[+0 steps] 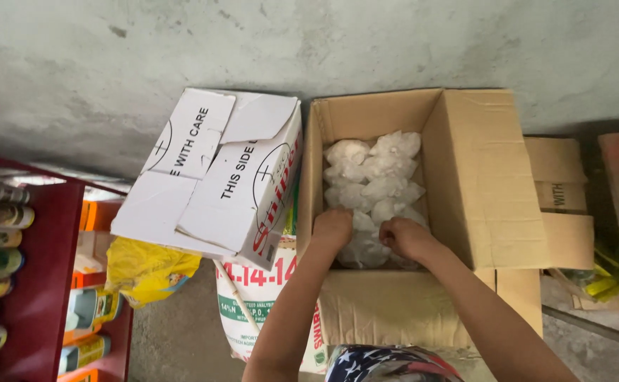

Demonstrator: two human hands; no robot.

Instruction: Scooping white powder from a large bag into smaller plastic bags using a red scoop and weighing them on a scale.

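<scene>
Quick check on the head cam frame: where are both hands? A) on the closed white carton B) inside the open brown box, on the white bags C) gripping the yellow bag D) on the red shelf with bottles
B: the left hand and the right hand both reach down into the open brown cardboard box and rest on the white plastic bags packed in it; the white carton beside it is untouched.

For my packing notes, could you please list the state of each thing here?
Brown cardboard box: open, flaps folded out.
White bags: packed inside the brown box.
White carton: closed, tilted.
Left hand: fisted, down among the bags.
Right hand: curled on the bags.
Red shelf: stocked with bottles.
</scene>
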